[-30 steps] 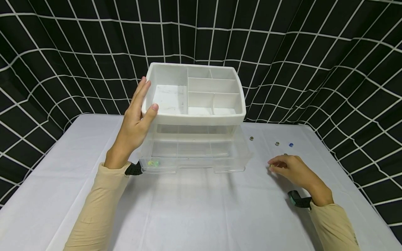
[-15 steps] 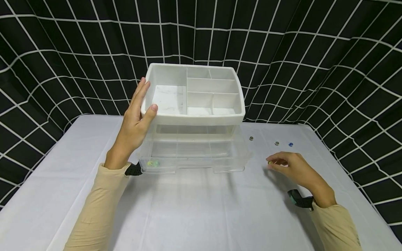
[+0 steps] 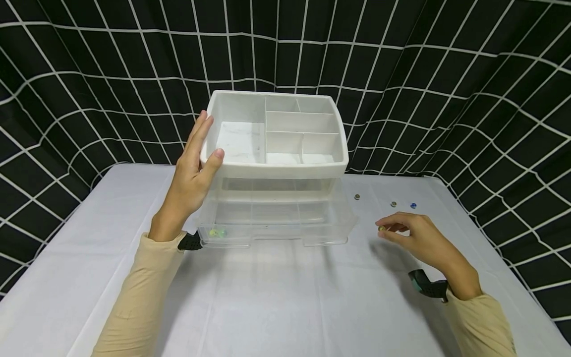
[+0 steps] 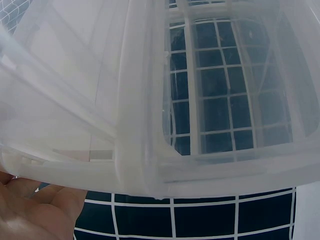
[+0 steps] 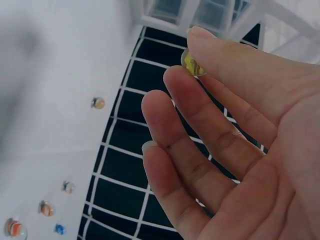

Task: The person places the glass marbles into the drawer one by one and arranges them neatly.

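My right hand [image 3: 415, 240] is raised above the table to the right of a white desktop organizer [image 3: 276, 171]. Between thumb and fingertips it pinches a yellow-and-clear glass marble [image 5: 191, 64]; the other fingers are spread and loosely bent. My left hand [image 3: 189, 181] rests against the organizer's left side, its fingers straight along the wall and the thumb over the front rim. The organizer's clear drawer [image 3: 278, 232] is pulled out toward me. Yellow and green marbles [image 3: 217, 232] lie in its front left corner.
Loose marbles lie on the white tablecloth right of the organizer: one near it [image 3: 357, 197], another farther right [image 3: 393, 204] and a blue marble [image 3: 413, 206]. An orange-streaked marble [image 5: 16, 228] shows in the right wrist view. A black grid-patterned curtain [image 3: 285, 44] surrounds the table.
My right hand has lifted off the tablecloth with the yellow marble and shifted slightly left. The left hand, organizer and drawer stay where they were.
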Demonstrator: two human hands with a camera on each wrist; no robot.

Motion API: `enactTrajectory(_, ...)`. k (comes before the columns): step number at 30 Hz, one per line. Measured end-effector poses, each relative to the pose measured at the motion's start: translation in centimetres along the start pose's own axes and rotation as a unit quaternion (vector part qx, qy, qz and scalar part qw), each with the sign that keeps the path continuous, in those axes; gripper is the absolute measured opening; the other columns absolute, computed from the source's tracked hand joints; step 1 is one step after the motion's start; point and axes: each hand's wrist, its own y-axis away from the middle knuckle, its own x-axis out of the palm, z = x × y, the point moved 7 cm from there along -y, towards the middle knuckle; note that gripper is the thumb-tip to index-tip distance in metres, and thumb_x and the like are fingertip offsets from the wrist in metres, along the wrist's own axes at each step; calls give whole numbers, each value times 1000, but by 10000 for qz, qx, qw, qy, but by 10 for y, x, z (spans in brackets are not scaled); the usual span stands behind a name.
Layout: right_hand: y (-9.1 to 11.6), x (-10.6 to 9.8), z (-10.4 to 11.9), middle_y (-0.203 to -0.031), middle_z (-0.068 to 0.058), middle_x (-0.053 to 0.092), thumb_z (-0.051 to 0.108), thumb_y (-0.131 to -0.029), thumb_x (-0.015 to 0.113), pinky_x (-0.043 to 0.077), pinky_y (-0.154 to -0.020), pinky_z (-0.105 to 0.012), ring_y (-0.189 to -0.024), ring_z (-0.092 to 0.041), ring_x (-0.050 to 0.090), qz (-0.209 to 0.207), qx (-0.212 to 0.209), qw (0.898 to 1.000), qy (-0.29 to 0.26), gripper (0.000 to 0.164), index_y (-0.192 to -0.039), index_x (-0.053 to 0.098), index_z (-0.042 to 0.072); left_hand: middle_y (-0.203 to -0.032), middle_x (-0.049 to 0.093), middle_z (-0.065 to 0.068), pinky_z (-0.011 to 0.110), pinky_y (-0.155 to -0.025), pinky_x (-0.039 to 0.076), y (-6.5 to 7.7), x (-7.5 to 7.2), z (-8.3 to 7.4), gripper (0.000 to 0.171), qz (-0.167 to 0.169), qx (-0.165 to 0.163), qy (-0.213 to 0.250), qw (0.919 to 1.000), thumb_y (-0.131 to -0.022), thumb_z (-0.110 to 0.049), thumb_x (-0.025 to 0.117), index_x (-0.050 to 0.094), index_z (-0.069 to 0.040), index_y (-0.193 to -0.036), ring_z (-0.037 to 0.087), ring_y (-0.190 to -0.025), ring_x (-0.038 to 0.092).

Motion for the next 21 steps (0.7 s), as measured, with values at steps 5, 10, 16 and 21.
enactTrajectory(5, 0, -5, 9, -99, 4, 74, 19, -90, 73, 55, -78, -31, -84, 6, 61, -82, -63, 9999, -35, 17, -107, 75, 15, -167, 15, -7, 50, -121, 26, 0, 0, 0, 59, -2, 5, 1, 10000, -102, -13, 49, 28, -12, -157, 10, -153, 16)
enactTrajectory(10, -4, -7, 17, -98, 6, 74, 21, -91, 73, 54, -79, -33, -85, 5, 61, -125, -83, 9999, -21, 17, -107, 75, 16, -167, 15, -7, 50, -121, 26, 0, -1, 0, 59, -20, -25, -34, 10000, -102, -13, 49, 28, -10, -157, 10, -153, 16)
enactTrajectory(16, -8, -13, 27, -93, 12, 73, 21, -90, 73, 49, -74, -30, -84, 6, 61, -272, -216, 9994, 92, 16, -105, 76, 18, -167, 15, -7, 48, -122, 25, 0, 0, 2, 59, -10, -27, -25, 10000, -102, -12, 48, 28, -10, -157, 9, -153, 15)
enactTrajectory(21, -9, -20, 35, -92, 13, 72, 20, -88, 75, 44, -68, -26, -83, 8, 60, -491, -329, 9982, 87, 15, -104, 76, 20, -166, 16, -7, 46, -123, 23, 0, 0, 0, 59, -21, 28, -27, 10000, -102, -12, 49, 28, -11, -157, 8, -153, 15)
